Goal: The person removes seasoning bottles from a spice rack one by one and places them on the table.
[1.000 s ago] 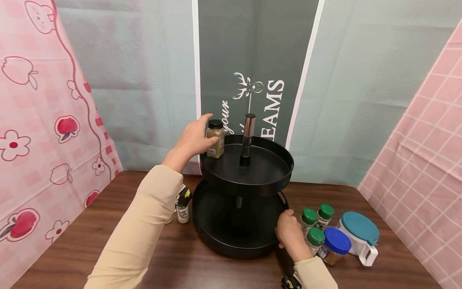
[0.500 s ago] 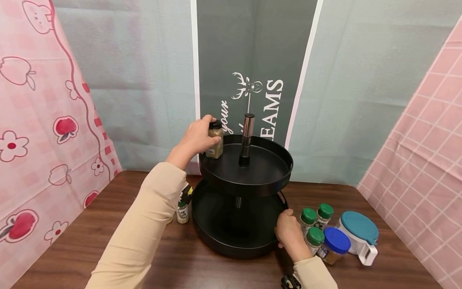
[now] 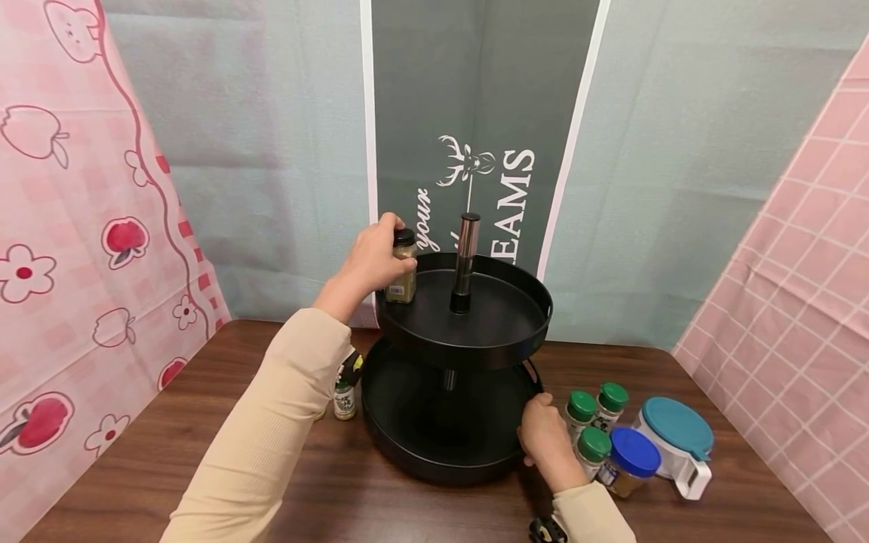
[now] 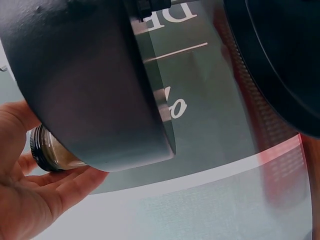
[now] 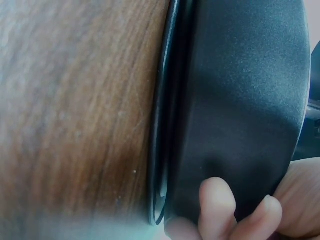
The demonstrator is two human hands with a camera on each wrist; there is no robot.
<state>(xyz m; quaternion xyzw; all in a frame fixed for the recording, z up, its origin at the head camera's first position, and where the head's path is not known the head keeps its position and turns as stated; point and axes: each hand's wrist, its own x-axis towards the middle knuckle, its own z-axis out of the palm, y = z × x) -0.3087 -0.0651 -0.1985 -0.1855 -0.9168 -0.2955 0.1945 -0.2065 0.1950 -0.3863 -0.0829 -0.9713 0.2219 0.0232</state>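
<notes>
My left hand (image 3: 375,259) grips a spice jar (image 3: 402,285) with a black lid and tan powder inside, at the left side of the upper tray (image 3: 502,313). In the left wrist view the jar (image 4: 58,152) shows between thumb and fingers, partly hidden behind the tray's wall. The upper tray belongs to a black two-tier turntable rack with a metal post (image 3: 466,256) through its middle. Down at the right, my right hand (image 3: 545,441) holds the rim of the lower tray (image 3: 448,471); in the right wrist view its curled fingertips (image 5: 217,200) press the outer wall.
Several jars with green lids (image 3: 594,443), a blue-lidded jar (image 3: 631,460) and a white container with a teal lid (image 3: 675,437) stand right of the rack. A small labelled bottle (image 3: 344,402) stands to its left, partly behind the left sleeve. A cloth hangs behind the table.
My left fingers have closed further round the jar, and it has shifted slightly left and toward me on the upper tray. The right hand has stayed on the lower rim.
</notes>
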